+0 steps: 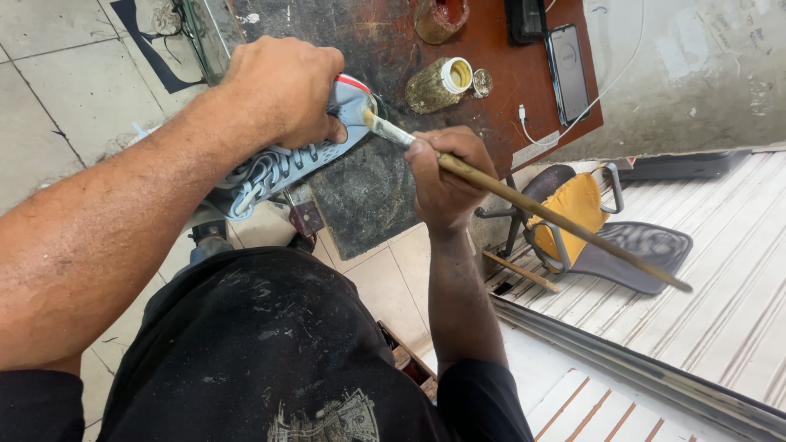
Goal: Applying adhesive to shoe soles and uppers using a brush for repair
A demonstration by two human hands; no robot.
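The left hand [282, 90] grips a light-blue shoe [286, 160] at the tabletop [524, 90] edge. The right hand [442, 176] holds a long brush [524, 209], its tip on the toe. An open jar [438, 83] lies just beyond, near its lid [482, 82], contents unclear; a phone [567, 72] sits farther right.

The shoe [282, 164] lay on the near left part of the table [524, 90], with the open jar [435, 83] just right of it. Farther right lay a phone [567, 72]. A chair [602, 233] stood on the floor, near and right of the table.
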